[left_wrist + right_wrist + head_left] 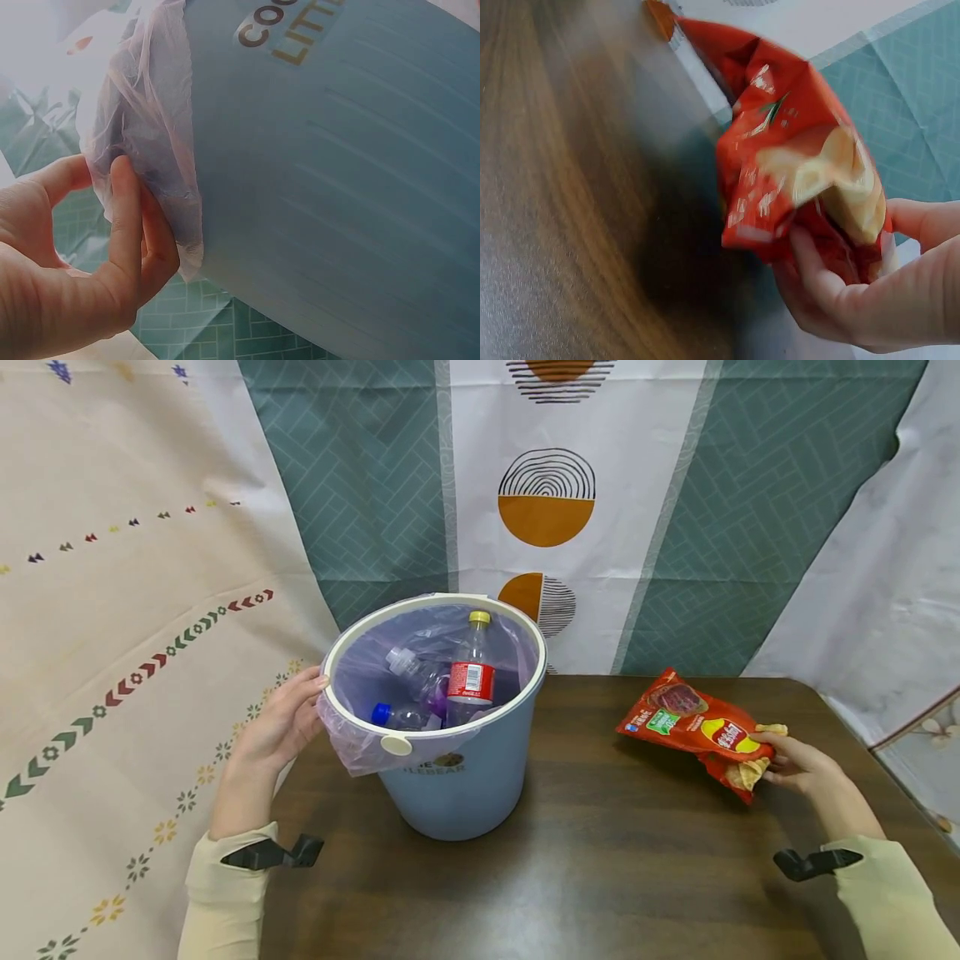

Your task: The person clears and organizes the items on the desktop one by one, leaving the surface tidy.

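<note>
A blue trash bin (465, 793) with a cream rim and a thin purple liner (352, 747) stands on the table. Inside lie several plastic bottles, among them a red-labelled bottle (471, 681) with a yellow cap and one with a blue cap (382, 714). At the bin's left edge my left hand (281, 722) pinches the rim and liner between thumb and fingers, seen closer in the left wrist view. Far to the right, my right hand (806, 768) grips a red chip bag (686, 718) by its open end. Yellow chips (847, 180) show at that opening.
The dark wooden table (585, 860) carries the bin and ends in a rounded corner at the right. Behind it hangs a patterned green and white cloth (375, 485). A cream cloth (135, 635) with small motifs hangs on the left.
</note>
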The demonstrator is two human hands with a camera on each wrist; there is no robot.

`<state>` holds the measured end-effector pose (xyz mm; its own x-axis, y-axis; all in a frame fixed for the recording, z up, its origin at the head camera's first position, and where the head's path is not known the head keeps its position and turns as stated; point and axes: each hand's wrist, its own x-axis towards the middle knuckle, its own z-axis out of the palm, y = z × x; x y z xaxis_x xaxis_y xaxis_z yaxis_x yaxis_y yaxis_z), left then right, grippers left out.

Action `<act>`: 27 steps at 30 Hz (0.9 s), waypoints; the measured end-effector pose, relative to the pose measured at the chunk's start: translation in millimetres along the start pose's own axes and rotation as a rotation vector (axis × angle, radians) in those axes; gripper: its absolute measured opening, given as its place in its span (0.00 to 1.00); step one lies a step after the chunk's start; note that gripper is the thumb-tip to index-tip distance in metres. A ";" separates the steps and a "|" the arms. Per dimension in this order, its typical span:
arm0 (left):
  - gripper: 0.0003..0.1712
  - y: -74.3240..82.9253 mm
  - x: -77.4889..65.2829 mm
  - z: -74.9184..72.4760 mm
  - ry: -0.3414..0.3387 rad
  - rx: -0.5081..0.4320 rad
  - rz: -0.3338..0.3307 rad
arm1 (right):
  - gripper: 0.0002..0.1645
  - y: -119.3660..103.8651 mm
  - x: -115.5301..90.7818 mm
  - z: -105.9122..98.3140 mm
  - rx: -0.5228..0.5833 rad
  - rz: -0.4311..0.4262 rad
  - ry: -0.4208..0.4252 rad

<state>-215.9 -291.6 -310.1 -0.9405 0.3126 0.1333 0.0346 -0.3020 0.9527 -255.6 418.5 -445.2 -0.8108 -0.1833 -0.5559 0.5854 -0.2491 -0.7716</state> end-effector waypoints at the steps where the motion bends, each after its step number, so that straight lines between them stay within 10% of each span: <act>1: 0.14 0.1 0.0 0.1 -0.001 0.002 0.001 | 0.11 -0.4 -1.4 1.9 0.013 0.005 -0.002; 27: 0.14 0.8 -0.6 1.1 0.006 0.026 -0.002 | 0.07 -55.4 -44.5 107.8 -0.017 -0.246 -0.104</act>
<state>-215.0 -291.0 -309.1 -0.9426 0.3076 0.1299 0.0414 -0.2783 0.9596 -251.7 337.9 -344.4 -0.9236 -0.2157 -0.3169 0.3697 -0.2822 -0.8853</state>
